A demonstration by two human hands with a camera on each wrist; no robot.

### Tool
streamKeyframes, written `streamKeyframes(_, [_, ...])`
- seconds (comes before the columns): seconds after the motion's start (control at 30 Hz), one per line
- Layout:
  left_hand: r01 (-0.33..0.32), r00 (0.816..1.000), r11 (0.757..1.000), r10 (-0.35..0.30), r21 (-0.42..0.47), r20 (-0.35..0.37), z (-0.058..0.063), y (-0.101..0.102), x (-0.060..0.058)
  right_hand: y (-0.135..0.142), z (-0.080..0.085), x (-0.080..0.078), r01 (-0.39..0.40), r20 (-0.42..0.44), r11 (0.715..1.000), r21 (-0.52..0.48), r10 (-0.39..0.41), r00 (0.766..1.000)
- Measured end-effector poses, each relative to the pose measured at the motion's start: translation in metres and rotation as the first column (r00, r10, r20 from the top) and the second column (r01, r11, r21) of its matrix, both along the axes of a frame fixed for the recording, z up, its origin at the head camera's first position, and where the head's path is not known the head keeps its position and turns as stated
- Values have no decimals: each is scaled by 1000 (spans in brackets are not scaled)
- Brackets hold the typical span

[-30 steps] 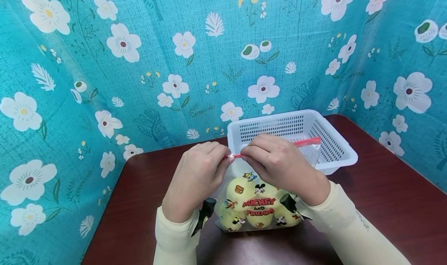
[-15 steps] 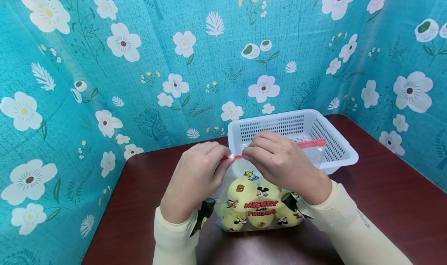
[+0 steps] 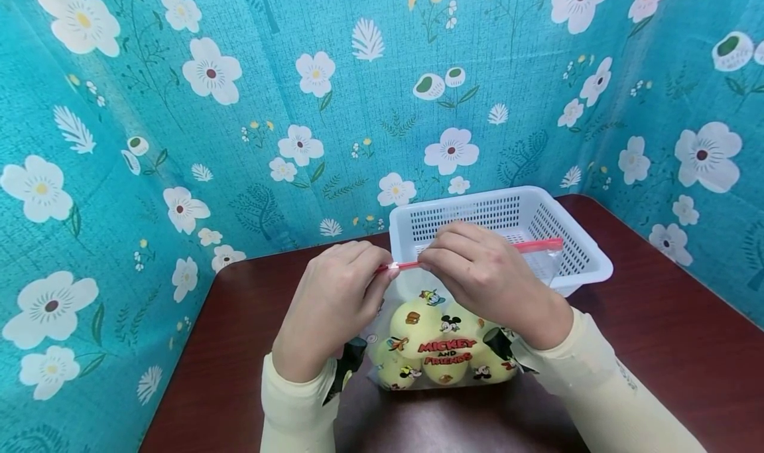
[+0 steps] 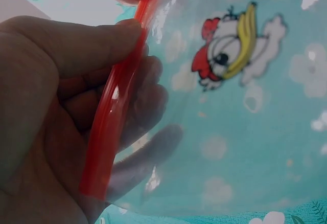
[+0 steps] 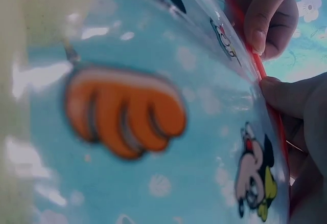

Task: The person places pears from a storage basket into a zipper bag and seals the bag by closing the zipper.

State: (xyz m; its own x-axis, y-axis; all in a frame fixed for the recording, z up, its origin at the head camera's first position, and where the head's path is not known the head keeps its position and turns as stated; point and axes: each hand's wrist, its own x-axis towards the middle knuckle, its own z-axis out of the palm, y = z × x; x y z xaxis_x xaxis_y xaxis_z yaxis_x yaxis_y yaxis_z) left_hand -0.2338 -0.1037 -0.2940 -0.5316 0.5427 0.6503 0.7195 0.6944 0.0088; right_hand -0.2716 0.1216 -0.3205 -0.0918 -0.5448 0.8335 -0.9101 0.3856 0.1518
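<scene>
A clear zip bag (image 3: 444,353) printed with cartoon figures stands on the table, holding several pale yellow round things. Along its top runs a red zip strip (image 4: 115,106). My left hand (image 3: 337,300) pinches that strip at the bag's left part; in the left wrist view the thumb lies on the strip and the other fingers show behind the clear film. Close beside it, my right hand (image 3: 480,277) pinches the same strip farther right, a short stretch of red showing between the hands. The strip's right end sticks out past the right hand, over the basket.
A white plastic basket (image 3: 581,257) with slotted walls stands behind the bag, at the back right of the dark red-brown table (image 3: 251,333). Teal flowered cloth (image 3: 358,108) hangs around the back and sides. A dark wrist camera (image 3: 352,357) sits at the left cuff.
My right hand has slid slightly right and up along the strip, widening the stretch between the hands. The strip's free end has shifted right. My left hand has barely moved.
</scene>
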Motion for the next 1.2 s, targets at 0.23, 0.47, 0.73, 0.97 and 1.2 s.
streamKeyframes(0.23, [-7,1000,1000,7,1,2,1,-1,1,3,2,0,6,5,1000,13,-6,1000])
streamKeyframes(0.47, [-20,1000,1000,20,-4,-1,2,-1,1,7,3,-2,3,-7,1000,13,-3,1000])
streamKeyframes(0.73, [-28,1000,1000,28,-3,5,1,-1,1,13,3,-4,5,15,1000,20,-5,1000])
streamKeyframes(0.97, [-36,999,999,37,-11,14,1,-1,1,17,4,-3,32,30,999,37,-33,999])
streamKeyframes(1.2, [-31,999,999,32,-9,3,2,-1,2,21,5,-3,27,42,999,43,-29,999])
